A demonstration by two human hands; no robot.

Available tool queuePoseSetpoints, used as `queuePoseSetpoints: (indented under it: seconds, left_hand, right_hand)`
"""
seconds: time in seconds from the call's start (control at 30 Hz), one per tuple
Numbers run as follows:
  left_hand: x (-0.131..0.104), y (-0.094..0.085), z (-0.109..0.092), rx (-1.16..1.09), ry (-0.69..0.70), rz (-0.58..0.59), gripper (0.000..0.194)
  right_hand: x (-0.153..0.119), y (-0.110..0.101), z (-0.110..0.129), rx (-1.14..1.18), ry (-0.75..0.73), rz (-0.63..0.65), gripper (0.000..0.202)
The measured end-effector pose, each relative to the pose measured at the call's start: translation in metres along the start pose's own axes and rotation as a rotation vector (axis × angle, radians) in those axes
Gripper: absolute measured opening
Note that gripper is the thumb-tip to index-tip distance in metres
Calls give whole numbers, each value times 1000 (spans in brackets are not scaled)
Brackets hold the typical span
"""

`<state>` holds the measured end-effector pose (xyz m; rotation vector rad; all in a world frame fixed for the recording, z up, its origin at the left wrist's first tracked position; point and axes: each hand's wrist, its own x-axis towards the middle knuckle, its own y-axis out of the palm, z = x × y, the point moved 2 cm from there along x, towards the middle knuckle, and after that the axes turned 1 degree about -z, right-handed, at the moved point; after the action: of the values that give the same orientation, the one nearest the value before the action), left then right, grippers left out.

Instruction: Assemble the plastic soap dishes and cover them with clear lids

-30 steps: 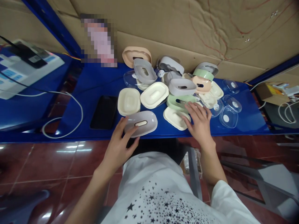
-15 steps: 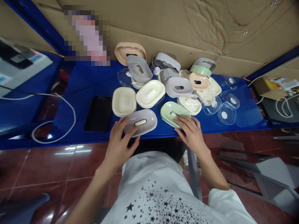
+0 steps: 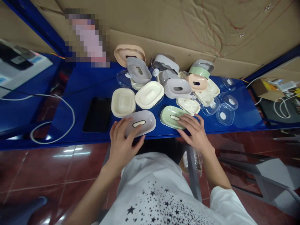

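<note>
A purple-grey oval dish (image 3: 148,120) with a cream insert in its slot lies near the table's front edge. Over its left side my left hand (image 3: 124,137) rests with fingers spread. To the right sits a green oval dish (image 3: 167,114), also with a cream insert, and my right hand (image 3: 194,131) is at its right end, fingers apart. Whether the fingertips press on either dish is hard to tell. Behind them are a square cream dish (image 3: 123,103), an oval cream piece (image 3: 152,97) and a purple-grey slotted cover (image 3: 168,90).
A black tray (image 3: 97,115) lies at the left of the blue table (image 3: 77,103). Peach and grey covers are piled at the back, with clear lids (image 3: 225,109) at the right. A white cable (image 3: 73,114) loops at the far left.
The green dish shows slightly turned, lying more level. My right hand has shifted a little right, and my left thumb has moved a little right and up.
</note>
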<state>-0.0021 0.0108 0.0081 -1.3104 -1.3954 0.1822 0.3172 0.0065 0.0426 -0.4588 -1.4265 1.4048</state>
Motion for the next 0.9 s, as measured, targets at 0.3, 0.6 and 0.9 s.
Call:
queuePoseSetpoints:
  seconds: [0.3, 0.6, 0.9]
  left_hand:
    - [-20, -11, 9, -109, 37, 109, 44]
    - [-17, -8, 19, -216, -153, -26, 90]
    - [-17, -5, 21, -166, -115, 73, 67]
  right_hand:
    - [130, 40, 18, -118, -263, 130, 43]
    - [127, 26, 59, -103, -409, 81, 37]
    - [88, 24, 44, -87, -309, -58, 41]
